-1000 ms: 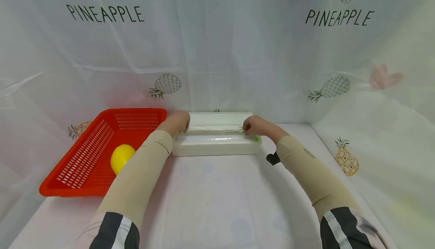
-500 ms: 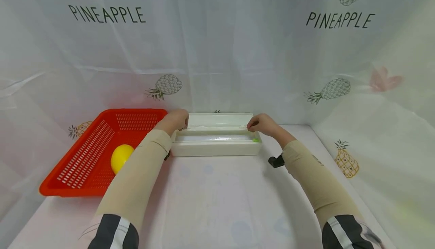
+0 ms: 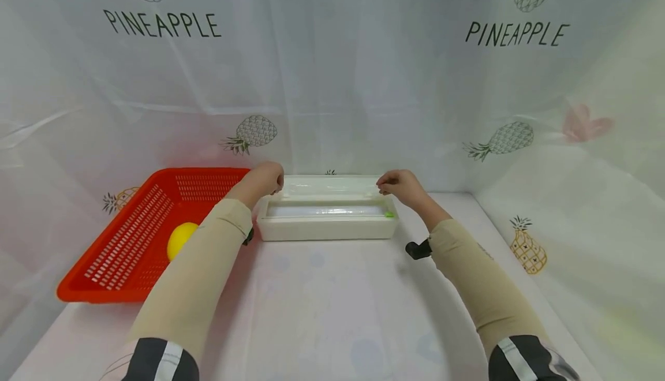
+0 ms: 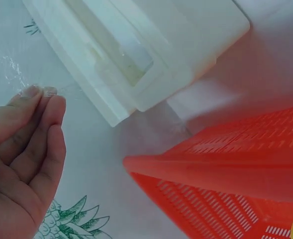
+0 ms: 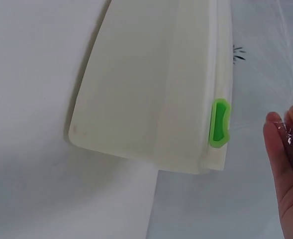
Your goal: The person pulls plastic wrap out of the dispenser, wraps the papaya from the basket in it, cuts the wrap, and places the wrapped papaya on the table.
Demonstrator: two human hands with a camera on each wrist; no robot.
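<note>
A white cling film dispenser (image 3: 327,230) lies on the table with its lid (image 3: 332,181) raised at the back. Inside its long opening a roll (image 3: 324,210) shows, and a green slider (image 5: 219,123) sits near the right end. Above the dispenser's left end, my left hand (image 3: 266,179) pinches a corner of the clear cling film (image 4: 13,69) between thumb and fingers. My right hand (image 3: 405,187) pinches the film's other end, gathered at the fingertips in the right wrist view. The sheet spans between both hands; being transparent, its exact edges are hard to see.
A red plastic basket (image 3: 111,254) stands to the left, close to the dispenser and under my left forearm. A yellow round object (image 3: 180,239) lies in it. Behind hangs a white curtain (image 3: 332,81) with pineapple prints, and a white cloth covers the table (image 3: 317,306).
Both hands have risen and moved toward the back, drawing the cling film up off the dispenser's opening. The left hand has also shifted slightly left. Dispenser and basket stay put.
</note>
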